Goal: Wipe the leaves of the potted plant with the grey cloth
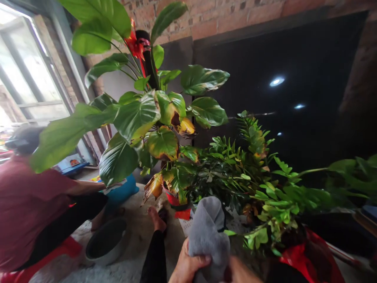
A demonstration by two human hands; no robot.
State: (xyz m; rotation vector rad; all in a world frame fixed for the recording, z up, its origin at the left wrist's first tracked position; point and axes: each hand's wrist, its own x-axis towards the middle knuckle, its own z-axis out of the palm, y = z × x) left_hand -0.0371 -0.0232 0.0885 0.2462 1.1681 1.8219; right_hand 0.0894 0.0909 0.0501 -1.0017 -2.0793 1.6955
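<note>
Both my hands hold a grey cloth [207,232] at the bottom centre of the view. My left hand [185,265] is closed round its lower left side, thumb across the fabric. My right hand [240,272] grips the lower right part, mostly cut off by the frame edge. The cloth stands bunched upward in front of a large-leafed potted plant [141,118] in a red pot [172,198]. A bushy plant with small leaves [235,173] stands just right of it. My bare foot [156,218] rests on the floor below the pot.
Another person in a red shirt [26,200] squats at the left, arm reaching toward a blue container [122,192]. A grey metal bowl [106,241] sits on the floor near them. A red bag [297,255] lies at right. Brick wall and dark panel [294,70] behind; window [23,70] at left.
</note>
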